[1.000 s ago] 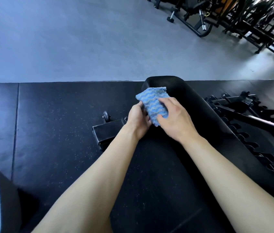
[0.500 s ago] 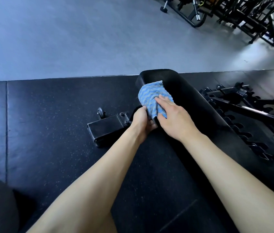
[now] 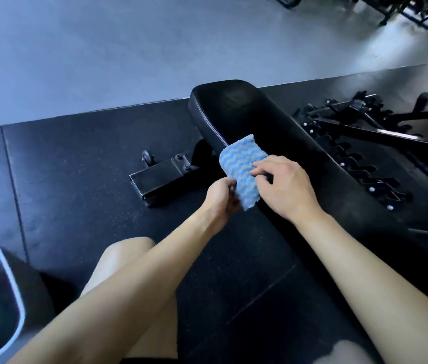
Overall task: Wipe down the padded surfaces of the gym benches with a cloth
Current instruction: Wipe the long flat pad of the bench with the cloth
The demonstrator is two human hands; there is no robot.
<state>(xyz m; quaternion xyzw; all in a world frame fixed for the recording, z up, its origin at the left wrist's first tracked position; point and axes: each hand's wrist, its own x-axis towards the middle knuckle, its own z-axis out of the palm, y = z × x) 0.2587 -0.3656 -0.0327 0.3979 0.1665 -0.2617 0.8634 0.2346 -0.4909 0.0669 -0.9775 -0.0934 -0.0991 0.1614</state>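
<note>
A black padded gym bench [image 3: 249, 119] runs from the upper middle toward the lower right. A folded blue cloth with pale wavy stripes [image 3: 241, 164] lies over the bench's left edge. My left hand [image 3: 220, 195] pinches the cloth's lower left side beside the bench. My right hand [image 3: 284, 187] has its fingers curled, and its fingertips pinch the cloth's right edge on top of the pad. The cloth's lower end hangs off the pad between both hands.
The bench's black metal foot with a small wheel [image 3: 155, 174] sits on the black rubber floor mat [image 3: 76, 166]. A black adjustment rack frame [image 3: 365, 143] lies right of the bench. Grey floor lies beyond. A white-rimmed dark object [image 3: 0, 282] is at the lower left.
Both hands and the cloth slid back along the pad toward me, away from its far end. My right hand went from lying flat on the cloth to pinching its edge.
</note>
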